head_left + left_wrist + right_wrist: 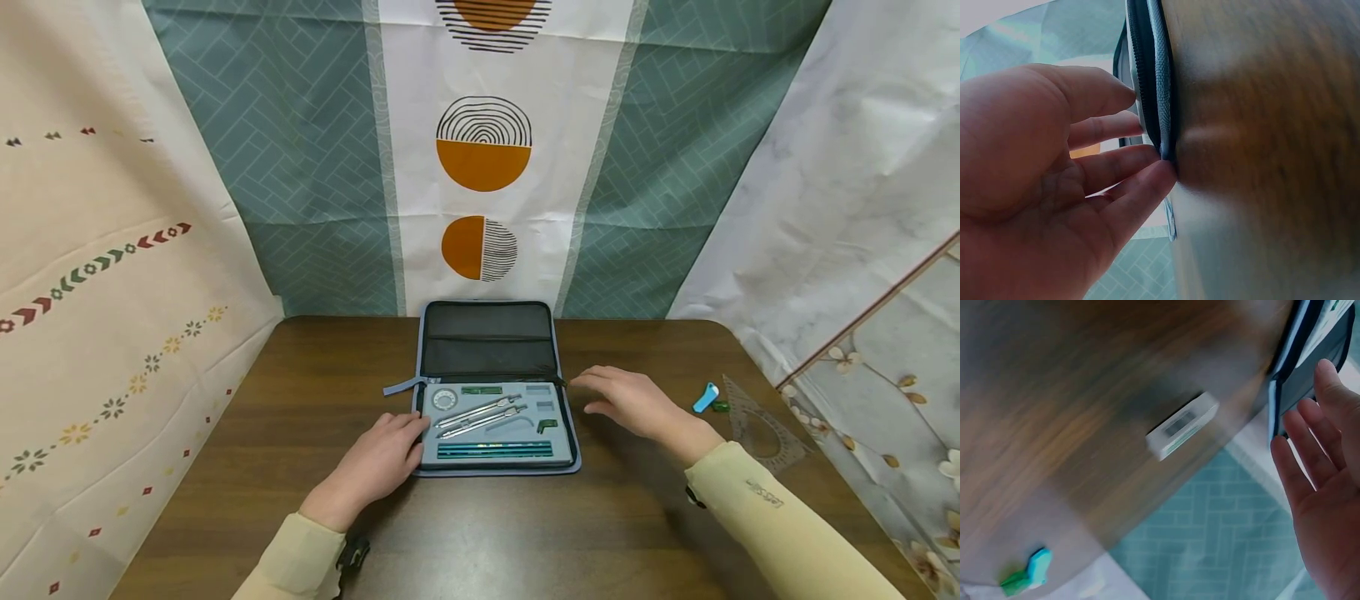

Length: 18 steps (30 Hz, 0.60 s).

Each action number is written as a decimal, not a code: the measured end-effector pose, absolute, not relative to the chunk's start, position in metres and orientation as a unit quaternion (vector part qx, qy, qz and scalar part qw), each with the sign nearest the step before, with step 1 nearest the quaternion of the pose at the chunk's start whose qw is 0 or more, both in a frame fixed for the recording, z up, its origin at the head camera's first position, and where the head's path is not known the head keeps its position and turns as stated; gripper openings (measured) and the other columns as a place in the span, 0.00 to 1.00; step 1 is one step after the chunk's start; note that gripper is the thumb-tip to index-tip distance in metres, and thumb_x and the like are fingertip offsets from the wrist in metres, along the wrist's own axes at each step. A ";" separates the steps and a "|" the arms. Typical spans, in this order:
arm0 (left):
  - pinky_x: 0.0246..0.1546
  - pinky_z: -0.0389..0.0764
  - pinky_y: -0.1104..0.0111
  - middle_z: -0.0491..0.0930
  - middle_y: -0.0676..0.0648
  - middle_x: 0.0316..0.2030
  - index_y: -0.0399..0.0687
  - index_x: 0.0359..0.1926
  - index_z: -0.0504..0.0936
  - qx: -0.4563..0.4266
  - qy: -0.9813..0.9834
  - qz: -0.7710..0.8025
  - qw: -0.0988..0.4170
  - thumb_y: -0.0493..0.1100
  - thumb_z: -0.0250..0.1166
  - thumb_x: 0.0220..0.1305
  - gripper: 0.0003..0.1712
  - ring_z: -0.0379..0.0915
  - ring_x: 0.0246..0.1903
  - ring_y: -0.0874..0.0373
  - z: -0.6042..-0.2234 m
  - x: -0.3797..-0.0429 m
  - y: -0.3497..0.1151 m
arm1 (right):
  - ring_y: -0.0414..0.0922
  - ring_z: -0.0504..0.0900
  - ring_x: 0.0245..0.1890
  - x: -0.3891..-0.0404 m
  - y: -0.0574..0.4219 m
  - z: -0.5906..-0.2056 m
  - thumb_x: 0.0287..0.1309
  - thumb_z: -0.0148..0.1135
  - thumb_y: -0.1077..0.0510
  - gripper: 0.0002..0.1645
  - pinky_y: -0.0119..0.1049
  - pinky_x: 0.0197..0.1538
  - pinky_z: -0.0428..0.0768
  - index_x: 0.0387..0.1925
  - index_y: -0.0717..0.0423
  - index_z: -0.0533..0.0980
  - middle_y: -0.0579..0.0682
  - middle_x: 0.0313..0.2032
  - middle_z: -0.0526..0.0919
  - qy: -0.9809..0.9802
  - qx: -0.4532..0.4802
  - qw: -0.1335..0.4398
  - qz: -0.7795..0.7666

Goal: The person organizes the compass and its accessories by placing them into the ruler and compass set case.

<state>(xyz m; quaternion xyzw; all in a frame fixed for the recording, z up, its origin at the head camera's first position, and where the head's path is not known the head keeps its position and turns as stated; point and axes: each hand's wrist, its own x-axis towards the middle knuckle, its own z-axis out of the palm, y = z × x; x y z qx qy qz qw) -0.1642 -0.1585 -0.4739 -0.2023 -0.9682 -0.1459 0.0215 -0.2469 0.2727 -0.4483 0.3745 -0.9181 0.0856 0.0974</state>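
Observation:
A zipped drawing-instrument case (486, 337) lies unfolded on the table, its dark mesh lid leaning back. Its pale tray (465, 457) holds two silver compasses (480, 421), green pencils (495, 450), a white round piece (445, 399) and small green parts. My left hand (382, 454) touches the case's left side, fingertips and thumb right at the zip edge (1161, 75). To the right of the case hovers my right hand (626, 400), its fingers loosely extended near the hinge and holding nothing. A small white block with a printed side (1183, 425) lies on the table below it.
On the right of the wooden table (495, 533) are a blue piece (706, 397), a small green item (721, 407) and a clear set square (761, 429). A zip-pull strap (403, 387) sticks out left of the case. Patterned cloth (322, 150) hangs behind the table.

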 end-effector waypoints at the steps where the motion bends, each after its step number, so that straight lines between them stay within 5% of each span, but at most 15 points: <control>1: 0.65 0.82 0.47 0.81 0.35 0.68 0.39 0.70 0.84 -0.202 -0.968 -0.146 0.021 0.41 0.70 0.78 0.24 0.77 0.64 0.39 -0.474 -0.164 -0.158 | 0.51 0.88 0.57 -0.246 0.277 -0.448 0.64 0.82 0.59 0.29 0.53 0.54 0.88 0.65 0.56 0.84 0.50 0.58 0.87 -0.920 0.371 0.097 0.083; 18: 0.65 0.82 0.46 0.82 0.35 0.68 0.38 0.69 0.84 -0.205 -0.968 -0.145 0.022 0.41 0.70 0.78 0.24 0.77 0.64 0.39 -0.475 -0.165 -0.158 | 0.56 0.89 0.55 -0.231 0.331 -0.458 0.66 0.80 0.56 0.26 0.58 0.50 0.88 0.63 0.56 0.85 0.53 0.57 0.88 -0.940 0.321 0.079 0.081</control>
